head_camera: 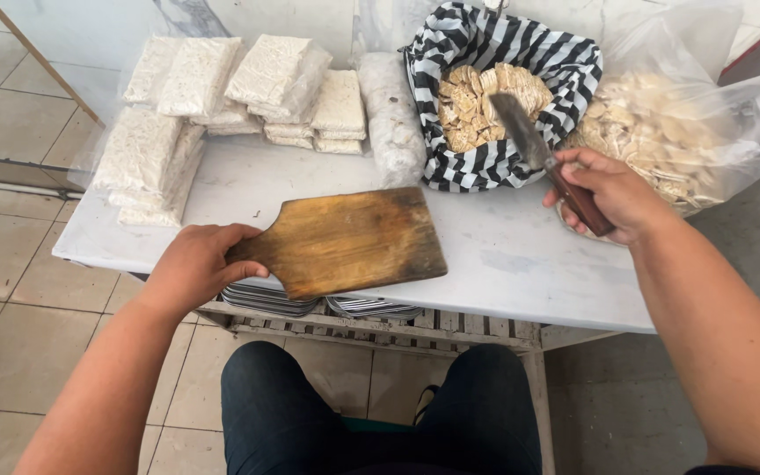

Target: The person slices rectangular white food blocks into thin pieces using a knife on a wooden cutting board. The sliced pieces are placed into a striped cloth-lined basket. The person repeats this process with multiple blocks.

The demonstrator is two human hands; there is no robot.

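Closest to me, my knees in dark trousers (380,413) sit under the table edge, tiled floor (10,352) on the left. My left hand (193,264) is wrapped around the handle of the wooden cutting board (349,239), fingers curled over it. The board lies near the front edge of the white table (503,264), its long axis running left to right, handle toward my left hand and blade end toward the middle. So the left hand is plainly the nearer one to it.

My right hand (613,195) is off to the right and a bit farther in, closed on the dark handle of a knife (529,141); the blade points up and left, away from me, over the black-and-white striped cloth (485,167) full of cut pale pieces (477,101). Knife and board are apart, bare table between them.

Beyond that, a clear plastic bag (688,114) of more pieces at far right, and stacked wrapped white blocks (222,88) at far left.
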